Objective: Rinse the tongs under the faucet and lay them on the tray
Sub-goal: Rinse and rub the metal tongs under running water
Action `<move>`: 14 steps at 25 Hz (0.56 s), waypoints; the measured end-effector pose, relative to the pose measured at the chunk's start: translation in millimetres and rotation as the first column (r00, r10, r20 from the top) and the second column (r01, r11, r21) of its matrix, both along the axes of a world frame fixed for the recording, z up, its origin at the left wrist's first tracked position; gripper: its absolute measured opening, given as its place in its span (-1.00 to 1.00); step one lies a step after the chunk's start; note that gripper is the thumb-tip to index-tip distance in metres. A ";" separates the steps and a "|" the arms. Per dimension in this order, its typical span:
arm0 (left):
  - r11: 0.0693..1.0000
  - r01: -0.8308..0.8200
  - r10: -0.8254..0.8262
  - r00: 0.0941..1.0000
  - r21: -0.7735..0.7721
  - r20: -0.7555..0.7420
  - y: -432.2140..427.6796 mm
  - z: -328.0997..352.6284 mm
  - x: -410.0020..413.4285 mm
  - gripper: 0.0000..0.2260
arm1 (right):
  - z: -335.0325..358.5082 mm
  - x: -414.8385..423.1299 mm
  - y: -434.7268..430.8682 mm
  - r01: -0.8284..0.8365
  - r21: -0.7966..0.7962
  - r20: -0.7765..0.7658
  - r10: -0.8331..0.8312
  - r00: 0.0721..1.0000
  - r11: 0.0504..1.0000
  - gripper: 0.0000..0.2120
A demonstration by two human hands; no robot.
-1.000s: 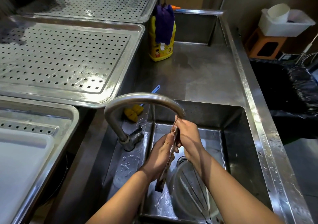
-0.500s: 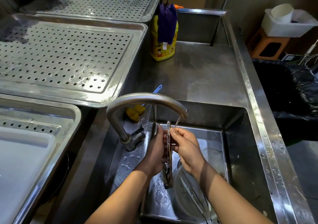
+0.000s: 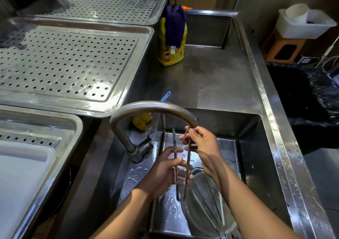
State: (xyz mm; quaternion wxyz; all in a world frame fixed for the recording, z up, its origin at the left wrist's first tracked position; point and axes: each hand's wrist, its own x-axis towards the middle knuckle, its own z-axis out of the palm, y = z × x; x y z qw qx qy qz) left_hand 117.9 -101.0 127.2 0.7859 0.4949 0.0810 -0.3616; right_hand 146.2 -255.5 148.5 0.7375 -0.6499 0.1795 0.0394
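Tongs, shut half a second ago, now splay into a slim steel V beneath the curved faucet, over the wet sink; your left hand grips their lower arms; your right hand pinches one upper tip between its fingers.

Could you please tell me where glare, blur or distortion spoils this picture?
Head view: glare streaks the middle tray; the tongs, left hand and right hand are slightly blurred under the faucet; the wide lens bows the sink rim.
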 end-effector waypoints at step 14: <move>0.590 -0.529 -0.113 0.694 0.610 0.711 6.2 2.0 -11.4 -0.78 | -10.3 5.5 22.9 -0.144 -0.123 -0.065 0.137 0.988 0.982 -0.78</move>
